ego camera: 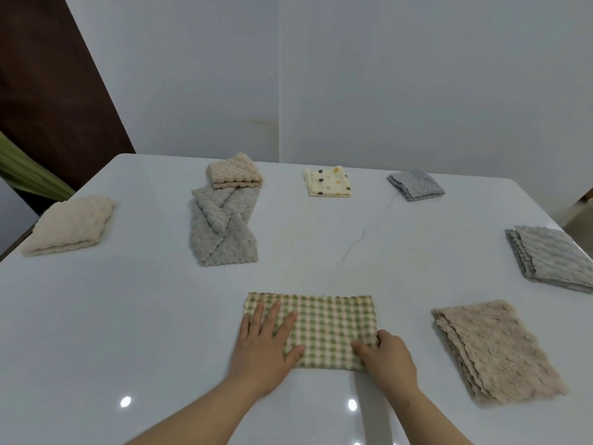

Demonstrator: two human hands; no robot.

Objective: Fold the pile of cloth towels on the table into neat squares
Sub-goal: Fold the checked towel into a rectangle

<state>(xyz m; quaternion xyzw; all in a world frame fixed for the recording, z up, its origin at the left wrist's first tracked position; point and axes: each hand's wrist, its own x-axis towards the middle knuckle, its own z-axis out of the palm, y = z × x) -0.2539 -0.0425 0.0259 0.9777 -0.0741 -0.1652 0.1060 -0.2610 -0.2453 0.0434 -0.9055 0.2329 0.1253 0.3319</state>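
Pinching checked towel (324, 326) at right edge (right hand (386, 358)).

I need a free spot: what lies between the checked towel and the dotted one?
Nothing: the head view shows only bare table between the checked towel and the dotted towel.

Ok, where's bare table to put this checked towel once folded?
Widest bare table lies left of the checked towel, nearer than the cream towel. Another patch sits between the unfolded grey towel and the grey stack. The right edge is crowded.

Left hand (264, 346) presses checked towel (330, 319), right hand (389, 358) pinches it.
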